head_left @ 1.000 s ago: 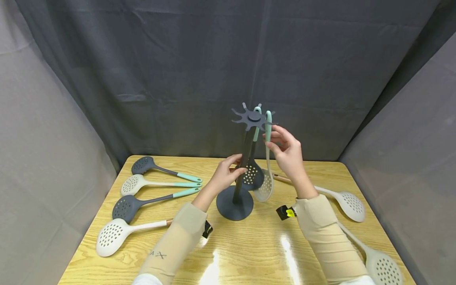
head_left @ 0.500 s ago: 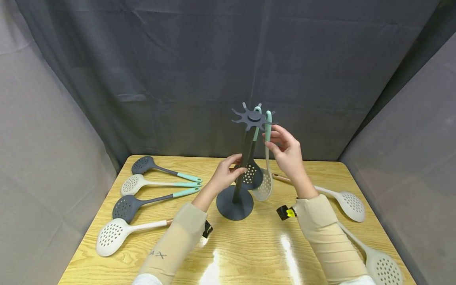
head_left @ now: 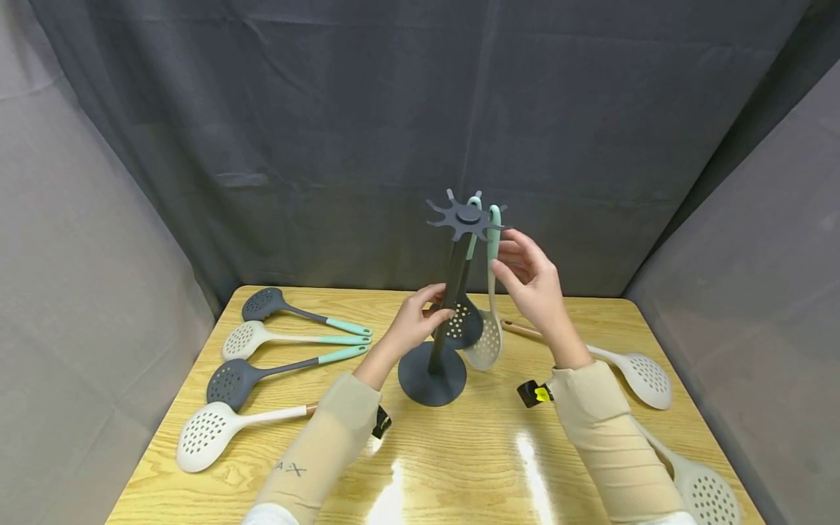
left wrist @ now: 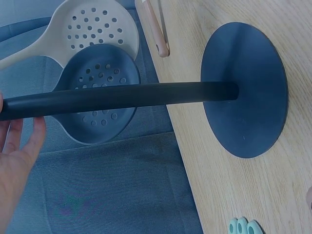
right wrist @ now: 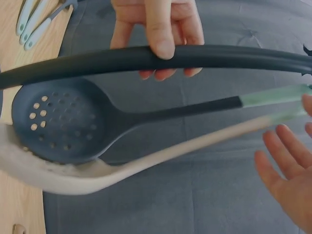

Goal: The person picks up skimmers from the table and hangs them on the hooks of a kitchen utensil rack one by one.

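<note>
A dark utensil stand [head_left: 433,386] with a round base and a top ring of hooks stands upright on the table. My left hand [head_left: 412,321] grips its pole, thumb on one side and fingers on the other. From the hooks hang a dark skimmer [right wrist: 63,119] with a mint handle and a cream skimmer [head_left: 485,344] with a mint handle. Beside the cream skimmer's handle is my right hand [head_left: 537,286], its fingers loosely spread around it and holding nothing. In the right wrist view those fingers [right wrist: 282,151] are apart from the handle.
Left on the table [head_left: 459,467] lie a dark skimmer [head_left: 230,383], a cream skimmer [head_left: 241,340], another dark skimmer [head_left: 264,304] and a white skimmer [head_left: 203,437]. On the right lie two pale skimmers, one far [head_left: 646,379], one near [head_left: 707,496]. A dark curtain [head_left: 361,146] hangs behind.
My right hand has loosened from the cream skimmer's handle and shifted slightly right. The hanging skimmers have swayed a little to the left. My left hand stays on the pole.
</note>
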The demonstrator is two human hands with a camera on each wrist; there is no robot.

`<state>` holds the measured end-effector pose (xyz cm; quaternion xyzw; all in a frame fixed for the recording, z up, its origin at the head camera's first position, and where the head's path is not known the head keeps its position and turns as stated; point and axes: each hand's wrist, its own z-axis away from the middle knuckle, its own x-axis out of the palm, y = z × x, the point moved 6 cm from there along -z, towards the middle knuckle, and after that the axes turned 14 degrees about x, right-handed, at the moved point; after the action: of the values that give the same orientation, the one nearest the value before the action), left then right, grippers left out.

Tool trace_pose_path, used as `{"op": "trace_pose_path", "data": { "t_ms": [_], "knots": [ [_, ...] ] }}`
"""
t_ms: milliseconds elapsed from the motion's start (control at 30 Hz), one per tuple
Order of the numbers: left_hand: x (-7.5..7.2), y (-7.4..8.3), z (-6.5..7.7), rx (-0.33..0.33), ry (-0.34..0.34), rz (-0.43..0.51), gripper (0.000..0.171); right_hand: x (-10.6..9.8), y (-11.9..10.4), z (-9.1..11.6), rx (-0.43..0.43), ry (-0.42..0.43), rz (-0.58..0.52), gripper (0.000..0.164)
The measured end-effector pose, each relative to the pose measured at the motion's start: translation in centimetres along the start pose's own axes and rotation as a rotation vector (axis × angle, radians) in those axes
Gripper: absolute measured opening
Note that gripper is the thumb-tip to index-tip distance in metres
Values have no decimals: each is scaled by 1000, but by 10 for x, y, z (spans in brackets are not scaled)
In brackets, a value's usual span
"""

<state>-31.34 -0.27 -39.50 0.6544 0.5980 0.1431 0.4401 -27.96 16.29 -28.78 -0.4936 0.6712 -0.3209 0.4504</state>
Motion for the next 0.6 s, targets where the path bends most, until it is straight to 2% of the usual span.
{"op": "trace_pose_path", "data": {
  "t_ms": [133,367,467,600],
  "knots": [
    [-3,18,0,4,-12,-1,37,-8,13,-2,-119,87,71,45],
    [-3,20,0,-11,-22,2,38,-26,48,-5,-302,280,282,43],
    [-3,19,0,-30,-28,5,39,-32,62,-1,-309,327,396,44],
    [-3,18,0,-43,-33,4,40,-40,88,3,-249,324,539,52]
  ]
}}
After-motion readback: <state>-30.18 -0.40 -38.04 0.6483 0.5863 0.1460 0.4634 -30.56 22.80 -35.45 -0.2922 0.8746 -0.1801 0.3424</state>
